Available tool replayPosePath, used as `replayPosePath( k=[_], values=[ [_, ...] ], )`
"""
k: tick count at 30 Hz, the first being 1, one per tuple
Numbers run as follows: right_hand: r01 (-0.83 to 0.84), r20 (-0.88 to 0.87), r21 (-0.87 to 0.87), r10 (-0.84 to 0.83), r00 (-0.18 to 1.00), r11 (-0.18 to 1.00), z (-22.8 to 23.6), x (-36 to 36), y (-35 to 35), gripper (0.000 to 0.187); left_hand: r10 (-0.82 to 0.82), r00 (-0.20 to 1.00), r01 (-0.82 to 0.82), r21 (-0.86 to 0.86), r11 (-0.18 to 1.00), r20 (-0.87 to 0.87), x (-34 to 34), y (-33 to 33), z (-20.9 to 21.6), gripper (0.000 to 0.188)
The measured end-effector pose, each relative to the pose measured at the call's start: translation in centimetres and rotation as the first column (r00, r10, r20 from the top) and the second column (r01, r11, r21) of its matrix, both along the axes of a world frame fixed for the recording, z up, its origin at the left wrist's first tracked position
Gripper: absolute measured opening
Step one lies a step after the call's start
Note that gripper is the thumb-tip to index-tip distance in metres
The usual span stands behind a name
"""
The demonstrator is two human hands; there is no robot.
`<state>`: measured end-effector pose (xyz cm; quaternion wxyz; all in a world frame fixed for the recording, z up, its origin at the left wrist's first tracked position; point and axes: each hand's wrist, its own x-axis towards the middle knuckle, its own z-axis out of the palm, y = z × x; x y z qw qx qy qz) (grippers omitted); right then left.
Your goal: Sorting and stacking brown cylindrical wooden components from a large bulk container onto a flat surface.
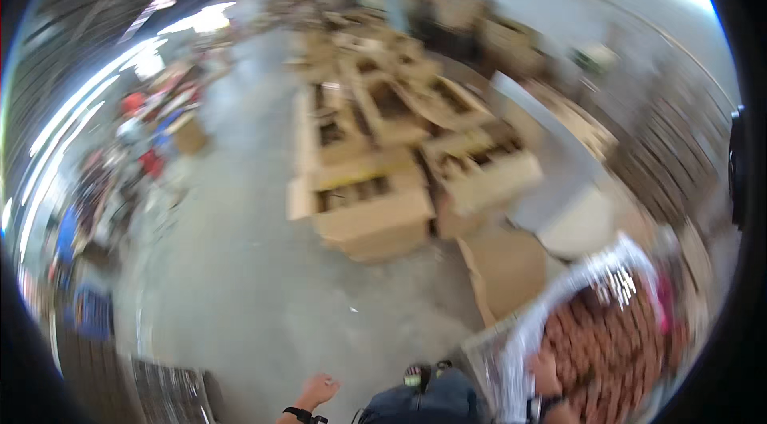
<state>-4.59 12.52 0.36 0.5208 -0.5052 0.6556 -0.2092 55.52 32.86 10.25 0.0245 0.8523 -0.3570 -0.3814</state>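
My left hand (pixel 321 389) hangs over the grey floor at the lower edge, with a dark band on its wrist. Its fingers look loosely apart, and nothing shows in them. Further right, my right hand (pixel 545 374) is over the near left side of a large bin of reddish-brown block-like pieces (pixel 603 344). Clear plastic sheeting (pixel 523 344) lines the bin's rim beside that hand. Motion blur smears the right fingers, so I cannot tell whether they touch the pieces or hold any.
Ahead stand several open cardboard boxes (pixel 375 220) with contents too blurred to name. A brown cardboard sheet (pixel 503 272) lies between them and the bin. Along the left are mixed piles and a blue crate (pixel 93 312). Grey concrete floor (pixel 232 240) runs between.
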Motion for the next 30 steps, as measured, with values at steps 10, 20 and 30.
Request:
replayPosePath(
  k=[10, 20, 30],
  values=[
    [0.208, 0.318, 0.427, -0.361, 0.877, 0.880, -4.3, -5.4, -8.4, 0.016, 0.386, 0.902, -0.307, 0.338, 0.889, -0.196, 4.0, -4.6, -4.4, 0.053],
    [0.309, 0.503, 0.324, -0.439, 0.744, 0.894, -5.4, -11.0, -19.7, 0.032, 0.061, 0.979, -0.099, -0.194, 0.976, -0.195, -0.1, -28.7, -0.9, 0.047],
    [0.385, 0.430, 0.316, -0.493, 0.756, 0.867, -2.7, -5.8, -22.1, 0.039, -0.269, 0.943, 0.279, 0.025, 0.960, -0.194, 5.3, -38.4, -2.2, 0.055]
  ],
)
